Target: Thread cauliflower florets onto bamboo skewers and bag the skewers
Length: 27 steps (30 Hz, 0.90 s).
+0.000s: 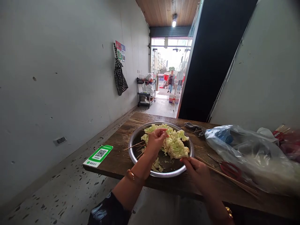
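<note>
Pinching closed at thumb and fingertips, my left hand [156,141] sits over the middle of the cauliflower [175,147] in the head view, my right hand [198,168] at its near right corner. I cannot tell whether floret or stick lies between my fingertips. The cauliflower is heaped in the metal bowl [168,174]; thin sticks [134,146] jut over the left rim. I judge a light hold best, any stick going straight into thick stem, fingertips clear of its point. At the table's [119,137] left corner, a green-and-white card [100,155] bears a QR code and characters seemingly reading WeChat Pay; the wall poster's [120,46] print is too small to read.
</note>
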Tool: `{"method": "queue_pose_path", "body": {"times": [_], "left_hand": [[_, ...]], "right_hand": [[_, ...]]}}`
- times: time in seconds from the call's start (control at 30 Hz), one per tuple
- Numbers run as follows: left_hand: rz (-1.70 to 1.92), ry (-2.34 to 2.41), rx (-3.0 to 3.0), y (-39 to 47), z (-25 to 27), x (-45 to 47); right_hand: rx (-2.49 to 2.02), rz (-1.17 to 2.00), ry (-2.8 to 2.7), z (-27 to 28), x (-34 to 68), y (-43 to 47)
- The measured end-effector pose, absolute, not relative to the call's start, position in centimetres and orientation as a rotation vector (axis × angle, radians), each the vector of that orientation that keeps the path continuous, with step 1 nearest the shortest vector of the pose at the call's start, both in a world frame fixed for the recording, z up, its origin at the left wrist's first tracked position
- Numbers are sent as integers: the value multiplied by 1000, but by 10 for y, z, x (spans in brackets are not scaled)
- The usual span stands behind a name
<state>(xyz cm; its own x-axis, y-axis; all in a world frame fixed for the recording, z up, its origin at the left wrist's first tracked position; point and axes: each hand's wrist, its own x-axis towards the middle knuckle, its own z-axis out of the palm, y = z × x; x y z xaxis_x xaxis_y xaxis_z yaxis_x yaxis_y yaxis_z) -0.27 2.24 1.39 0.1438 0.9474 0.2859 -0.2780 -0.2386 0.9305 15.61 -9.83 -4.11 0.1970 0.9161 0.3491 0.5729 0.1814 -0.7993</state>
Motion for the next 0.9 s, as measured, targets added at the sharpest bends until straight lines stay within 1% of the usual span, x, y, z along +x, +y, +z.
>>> {"method": "queue_pose_path", "body": {"times": [0.9], "left_hand": [[1394,776,1373,18,13,0]], "right_hand": [[-1524,486,-1378,-43,157,-106]]}}
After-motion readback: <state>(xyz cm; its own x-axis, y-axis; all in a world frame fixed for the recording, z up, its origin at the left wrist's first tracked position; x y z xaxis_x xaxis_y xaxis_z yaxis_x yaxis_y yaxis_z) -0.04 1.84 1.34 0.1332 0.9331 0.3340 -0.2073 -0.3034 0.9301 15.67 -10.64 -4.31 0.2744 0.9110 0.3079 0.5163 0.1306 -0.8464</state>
